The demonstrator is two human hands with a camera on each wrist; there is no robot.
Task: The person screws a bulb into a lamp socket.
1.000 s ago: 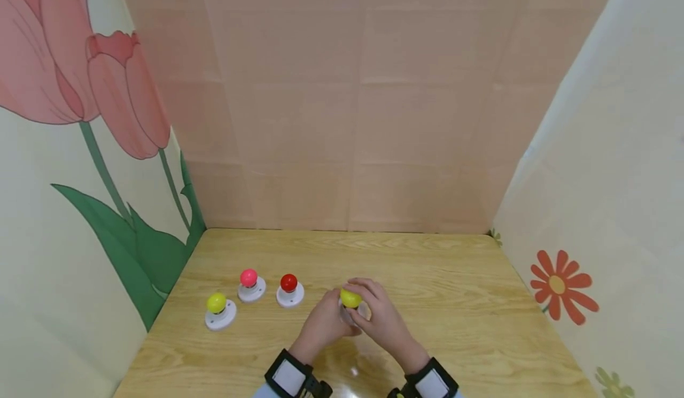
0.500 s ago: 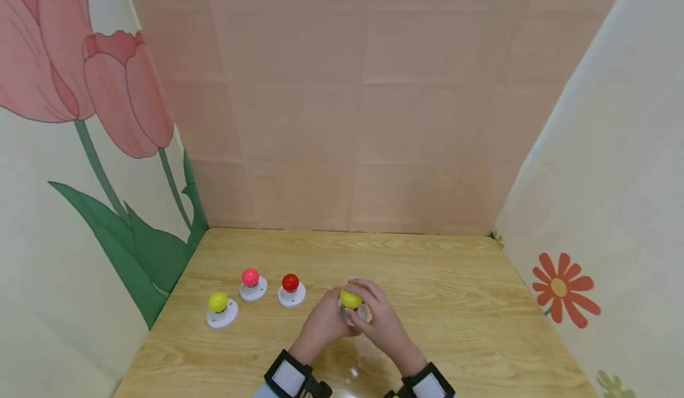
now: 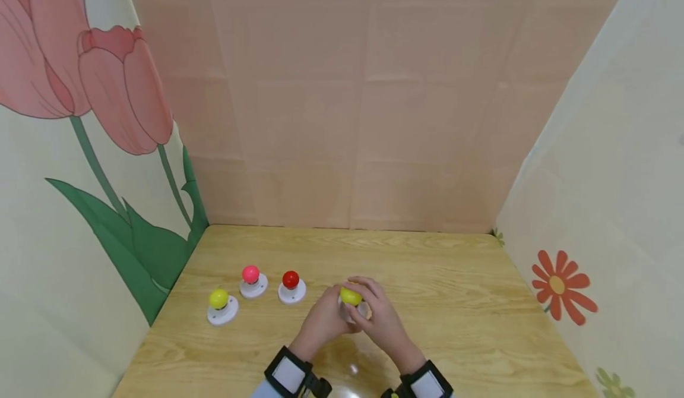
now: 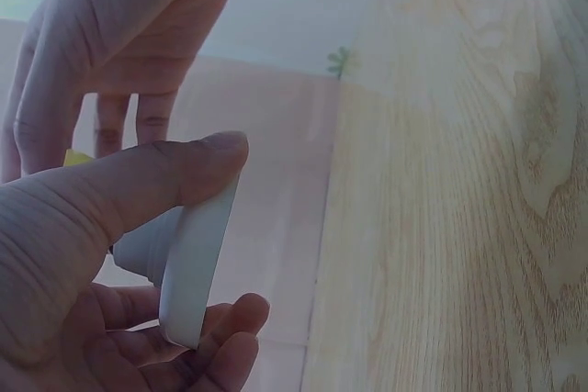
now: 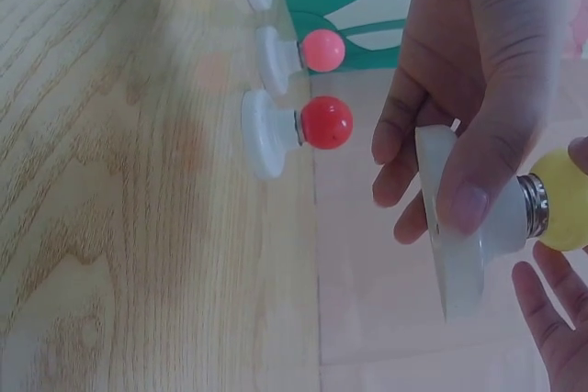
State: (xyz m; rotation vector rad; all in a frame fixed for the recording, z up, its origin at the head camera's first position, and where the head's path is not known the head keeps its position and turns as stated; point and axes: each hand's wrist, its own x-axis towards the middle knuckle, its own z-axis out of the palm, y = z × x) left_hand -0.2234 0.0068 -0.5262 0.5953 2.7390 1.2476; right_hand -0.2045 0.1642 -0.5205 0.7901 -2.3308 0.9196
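Note:
A yellow light bulb (image 5: 565, 199) and a white round lamp holder (image 4: 195, 268) are held between my two hands, off the table. My left hand (image 3: 323, 321) grips the holder's base, its thumb on one side and fingers on the other. My right hand (image 3: 383, 319) has its thumb and fingers around the bulb. In the right wrist view the bulb's metal screw collar (image 5: 533, 204) shows at the mouth of the holder. How deep its thread sits is hidden.
On the left of the wooden table (image 3: 438, 303) stand white holders with a yellow bulb (image 3: 218, 298), a pink bulb (image 3: 250, 274) and a red bulb (image 3: 291, 279). A pinkish-brown sheet (image 3: 352, 119) hangs behind; flower-printed sheets flank both sides.
Both hands keep the same hold on the bulb and holder, with only a slight shift of the right wrist. The head view has moved a little.

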